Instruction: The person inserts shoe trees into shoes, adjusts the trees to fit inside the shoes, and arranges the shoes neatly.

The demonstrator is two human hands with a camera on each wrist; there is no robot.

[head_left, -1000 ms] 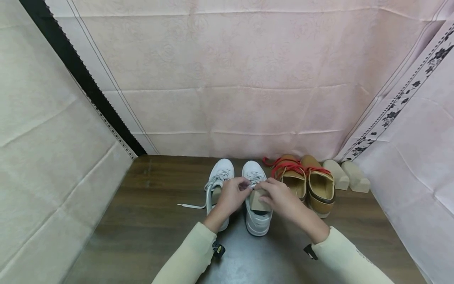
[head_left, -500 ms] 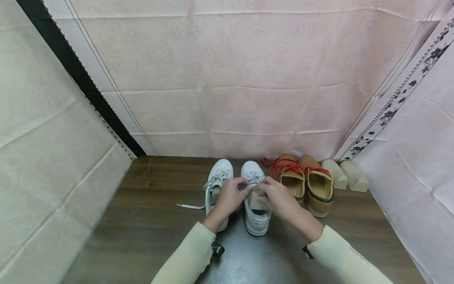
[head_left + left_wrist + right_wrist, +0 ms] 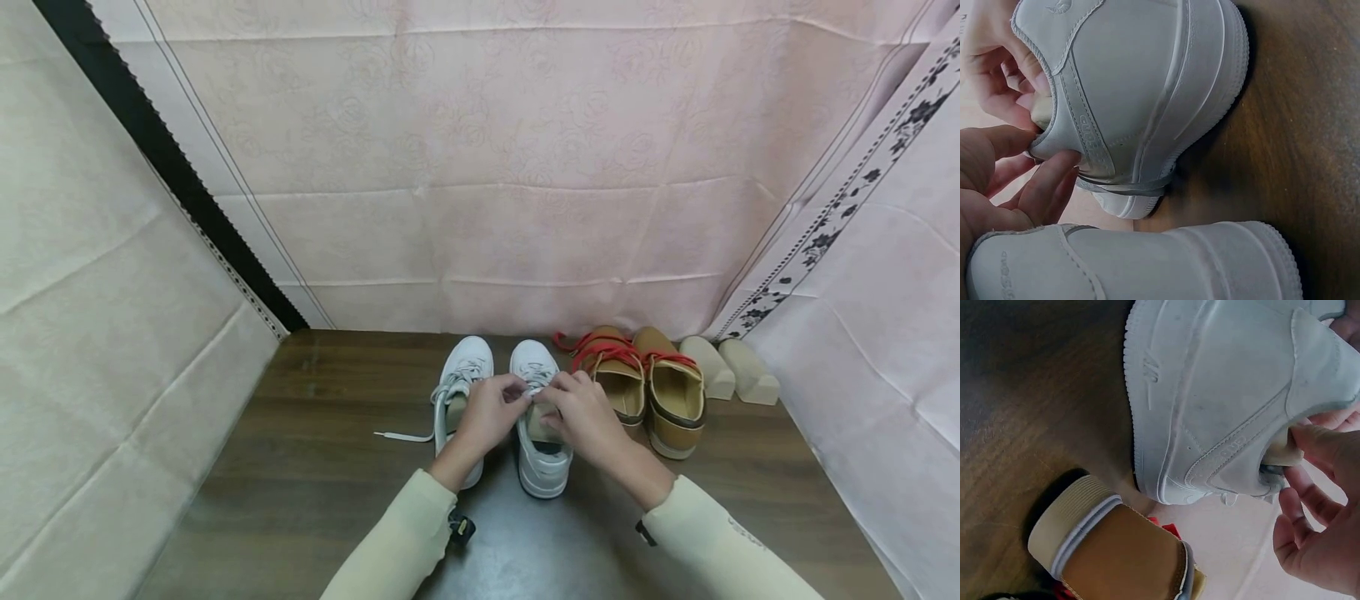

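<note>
From my station, I see both hands at the mouth of a smooth white lace-up sneaker [image 3: 545,475], which stands upright on the dark brown wood-grain floor [image 3: 337,500], its toe toward a pale pinkish patterned cloth [image 3: 525,167]. I have the left hand [image 3: 489,412] pinching that sneaker's collar edge, thumb on the inner side and fingertips on the outer. The right hand [image 3: 588,417] has thumb and forefinger clamped on the upper end of a pale beige block-like insert [image 3: 1283,450] sitting inside the sneaker; I cannot tell whether they catch anything else.

On my left, just beside it, stands a matching white sneaker [image 3: 469,360], with a similar beige filler [image 3: 456,411] inside and a thin white lace [image 3: 405,435] trailing onto the floor. On my right stand a tan low shoe [image 3: 603,332] and its twin [image 3: 678,433], both with red laces [image 3: 617,355]. Farther right lie two beige blocks [image 3: 752,375], rounded at their far ends.
</note>
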